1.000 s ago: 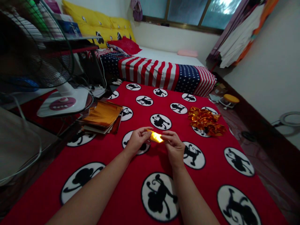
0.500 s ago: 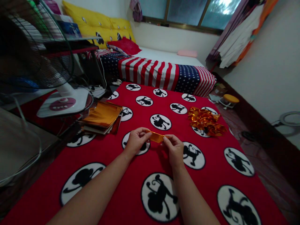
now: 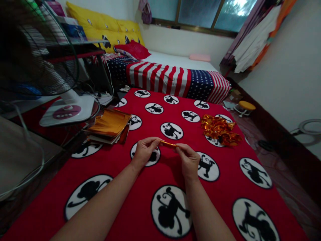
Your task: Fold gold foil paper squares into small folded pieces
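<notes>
Between my two hands a narrow strip of shiny gold foil paper (image 3: 168,144) is stretched above the red cloth (image 3: 120,187). My left hand (image 3: 146,149) pinches its left end between thumb and fingers. At the other end, my right hand (image 3: 188,159) is closed on the strip in the same way. To the left lies a stack of gold foil sheets (image 3: 110,123), loosely piled. Over on the right sits a heap of folded gold foil pieces (image 3: 219,130), crumpled together.
A fan (image 3: 67,110) stands at the left beside a desk with cables. Behind the cloth is a bed with a flag-patterned cover (image 3: 160,76). A yellow stool (image 3: 247,105) stands on the floor at right, near the wall.
The foil between my hands showed a broader face before and now appears as a thin strip. My right hand has shifted very slightly to the right; the piles are unchanged.
</notes>
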### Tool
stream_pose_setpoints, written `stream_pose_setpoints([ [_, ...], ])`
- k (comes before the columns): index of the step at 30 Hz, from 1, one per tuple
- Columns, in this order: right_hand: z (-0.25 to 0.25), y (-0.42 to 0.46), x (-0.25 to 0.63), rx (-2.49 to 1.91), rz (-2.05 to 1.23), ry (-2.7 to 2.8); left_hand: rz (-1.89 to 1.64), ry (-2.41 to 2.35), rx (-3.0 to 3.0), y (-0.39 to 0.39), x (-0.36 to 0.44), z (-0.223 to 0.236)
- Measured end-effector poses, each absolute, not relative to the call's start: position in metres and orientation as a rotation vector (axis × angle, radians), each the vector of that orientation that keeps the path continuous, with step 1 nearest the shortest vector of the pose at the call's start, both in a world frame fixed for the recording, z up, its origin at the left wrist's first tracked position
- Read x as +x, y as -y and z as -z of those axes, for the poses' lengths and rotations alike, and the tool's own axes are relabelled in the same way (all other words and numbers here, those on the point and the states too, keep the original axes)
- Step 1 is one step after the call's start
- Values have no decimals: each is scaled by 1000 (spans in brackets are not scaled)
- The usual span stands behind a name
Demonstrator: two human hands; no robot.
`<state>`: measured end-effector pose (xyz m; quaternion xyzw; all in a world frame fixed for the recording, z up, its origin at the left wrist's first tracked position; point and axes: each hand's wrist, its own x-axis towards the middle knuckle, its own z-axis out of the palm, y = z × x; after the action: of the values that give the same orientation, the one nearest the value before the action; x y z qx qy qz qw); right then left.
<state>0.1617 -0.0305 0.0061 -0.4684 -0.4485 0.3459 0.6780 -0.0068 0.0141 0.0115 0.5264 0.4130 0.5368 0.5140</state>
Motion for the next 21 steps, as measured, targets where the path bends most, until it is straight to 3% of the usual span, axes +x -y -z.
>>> stream_pose_setpoints([
  [21,-13,28,162,-1011,-667,1219,-1278,-958,1328,-13,-3,-9],
])
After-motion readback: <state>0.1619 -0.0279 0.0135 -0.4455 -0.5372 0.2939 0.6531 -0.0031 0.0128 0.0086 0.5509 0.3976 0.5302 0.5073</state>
